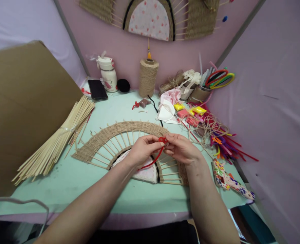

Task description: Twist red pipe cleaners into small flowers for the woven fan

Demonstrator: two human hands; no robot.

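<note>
Between my two hands is a red pipe cleaner (157,158), curled into small loops at its upper end, with a loose tail hanging down to the left. My left hand (148,149) pinches the looped part between thumb and fingers. From the other side, my right hand (180,147) also grips the loops with its fingertips. Below the hands lies a half-round woven fan (119,130) of twine and thin sticks. Its white and pink centre panel (146,175) has a black border, and my hands and forearms cover part of the fan's right side.
A bundle of thin sticks (55,139) leans by a cardboard sheet (25,101) at left. Behind stand a twine spool (148,78), a bottle (108,76) and a phone (97,89). Coloured pipe cleaners (226,147), scissors (220,78) and a floral-patterned glue gun (231,181) are at right.
</note>
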